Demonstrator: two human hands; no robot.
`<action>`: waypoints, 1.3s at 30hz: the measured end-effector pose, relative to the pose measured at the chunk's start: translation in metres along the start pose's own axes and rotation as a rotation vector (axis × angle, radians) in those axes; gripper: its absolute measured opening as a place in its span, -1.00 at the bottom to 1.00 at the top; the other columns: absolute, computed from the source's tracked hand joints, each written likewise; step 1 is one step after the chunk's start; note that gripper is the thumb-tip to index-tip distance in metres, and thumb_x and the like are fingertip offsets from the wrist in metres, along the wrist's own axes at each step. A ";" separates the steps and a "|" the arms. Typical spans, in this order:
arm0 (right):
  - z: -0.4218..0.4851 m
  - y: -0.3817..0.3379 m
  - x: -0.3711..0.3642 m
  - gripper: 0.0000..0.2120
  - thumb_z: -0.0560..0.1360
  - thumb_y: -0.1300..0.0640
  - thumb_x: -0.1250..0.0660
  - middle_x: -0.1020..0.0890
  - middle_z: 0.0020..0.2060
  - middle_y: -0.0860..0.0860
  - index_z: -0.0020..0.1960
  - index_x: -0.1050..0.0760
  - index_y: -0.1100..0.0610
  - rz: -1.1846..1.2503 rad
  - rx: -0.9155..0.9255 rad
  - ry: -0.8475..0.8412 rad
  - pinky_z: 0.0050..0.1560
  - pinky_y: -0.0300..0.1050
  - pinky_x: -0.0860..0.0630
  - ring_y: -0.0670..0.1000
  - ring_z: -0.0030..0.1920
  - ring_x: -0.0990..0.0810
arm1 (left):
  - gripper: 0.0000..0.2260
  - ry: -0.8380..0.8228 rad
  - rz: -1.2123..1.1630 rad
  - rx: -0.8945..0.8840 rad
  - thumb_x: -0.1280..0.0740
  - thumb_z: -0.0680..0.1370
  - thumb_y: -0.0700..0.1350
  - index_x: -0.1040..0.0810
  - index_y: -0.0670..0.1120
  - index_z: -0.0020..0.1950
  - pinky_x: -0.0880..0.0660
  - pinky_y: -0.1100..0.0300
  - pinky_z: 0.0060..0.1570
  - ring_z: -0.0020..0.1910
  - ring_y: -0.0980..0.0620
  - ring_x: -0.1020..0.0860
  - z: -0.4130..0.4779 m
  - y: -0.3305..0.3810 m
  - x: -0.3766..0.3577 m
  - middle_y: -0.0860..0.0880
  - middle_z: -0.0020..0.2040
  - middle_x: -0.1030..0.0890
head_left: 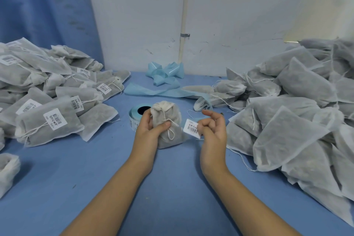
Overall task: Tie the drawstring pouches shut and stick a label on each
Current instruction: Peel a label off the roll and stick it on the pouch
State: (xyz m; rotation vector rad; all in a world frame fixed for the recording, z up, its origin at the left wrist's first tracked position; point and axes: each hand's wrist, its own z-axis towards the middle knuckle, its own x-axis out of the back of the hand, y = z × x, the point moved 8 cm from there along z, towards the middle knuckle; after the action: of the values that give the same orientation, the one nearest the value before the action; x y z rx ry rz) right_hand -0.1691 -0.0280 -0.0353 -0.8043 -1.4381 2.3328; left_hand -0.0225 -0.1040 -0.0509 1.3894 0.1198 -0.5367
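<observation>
My left hand point(151, 126) grips a white drawstring pouch point(168, 124) upright at the table's middle; its neck is gathered and its string hangs down the front under my thumb. Just right of the pouch, my right hand point(211, 126) pinches a white barcode label point(191, 130) by its right edge. The label is close to the pouch but apart from it. Behind my left hand lies the roll of labels point(140, 113) with pale blue backing, partly hidden.
A pile of tied, labelled pouches point(47, 90) fills the left of the blue table point(115, 168). A larger heap of unlabelled pouches point(291, 113) covers the right. Used pale blue backing strip point(164, 76) trails at the back by the wall. One more pouch point(7, 170) sits at the left edge.
</observation>
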 end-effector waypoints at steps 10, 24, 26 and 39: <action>-0.024 -0.005 -0.039 -0.58 0.46 0.24 -0.15 -0.47 -0.29 -0.17 0.22 -0.28 -0.15 -0.412 0.203 -0.451 -0.12 -0.21 -0.41 -0.12 -0.27 -0.44 | -0.70 -0.048 -0.087 0.013 -0.29 0.48 -0.38 -0.51 -0.04 0.11 -0.56 0.14 -0.12 -0.09 -0.03 -0.61 -0.001 0.000 -0.003 -0.07 -0.04 -0.64; -0.020 -0.020 -0.039 -0.36 0.45 -0.07 -0.42 -0.48 -0.11 -0.11 0.42 -0.24 0.07 -0.859 0.362 -0.332 0.05 -0.01 -0.44 -0.06 -0.05 -0.48 | -0.73 -0.071 -0.126 0.033 -0.29 0.52 -0.32 -0.56 -0.04 0.13 -0.58 0.07 0.02 0.07 -0.12 -0.61 -0.006 0.001 -0.007 -0.14 0.10 -0.65; -0.019 -0.017 -0.037 -0.30 0.42 -0.09 -0.45 -0.46 -0.07 -0.09 0.43 -0.23 0.10 -0.849 0.330 -0.296 0.08 -0.04 -0.43 -0.03 -0.01 -0.47 | -0.76 -0.064 -0.134 0.033 -0.30 0.52 -0.30 -0.57 -0.04 0.12 -0.60 0.14 -0.04 0.02 -0.06 -0.62 -0.005 0.002 -0.006 -0.09 0.05 -0.67; -0.012 0.020 -0.030 -0.58 0.28 0.04 -0.58 -0.66 -0.15 -0.16 0.04 -0.48 0.03 -0.277 -0.184 -0.369 -0.19 -0.33 -0.51 -0.16 -0.14 -0.65 | -0.63 0.076 -0.061 0.145 -0.40 0.38 0.16 -0.65 -0.06 0.04 -0.57 -0.01 0.03 0.00 -0.13 -0.66 -0.007 -0.007 0.000 -0.12 -0.01 -0.69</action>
State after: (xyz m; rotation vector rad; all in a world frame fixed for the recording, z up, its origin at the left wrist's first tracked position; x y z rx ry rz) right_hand -0.1364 -0.0436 -0.0479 -0.1953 -1.8022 2.2329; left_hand -0.0245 -0.0978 -0.0587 1.5524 0.1881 -0.5520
